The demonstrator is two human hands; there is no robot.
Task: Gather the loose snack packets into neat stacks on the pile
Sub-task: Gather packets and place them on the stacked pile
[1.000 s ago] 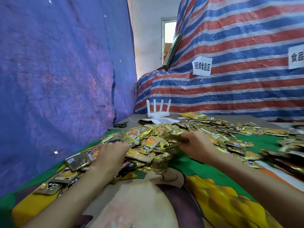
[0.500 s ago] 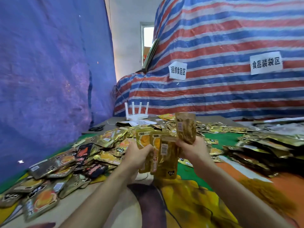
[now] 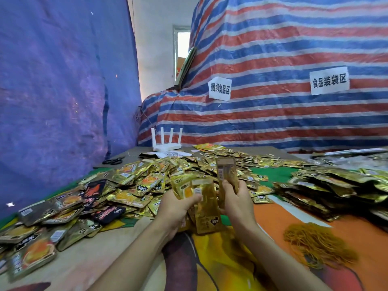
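1. The left hand curls its fingers round a bunch of gold foil snack packets, held upright over the printed tablecloth.
2. The right hand pinches a single gold foil packet upright, just beside the bunch.
3. A loose heap of gold packets lies behind and to the left; stacked gold packets lie to the right.

loose packets blur at the left edge; the stacked pile runs past the right edge.
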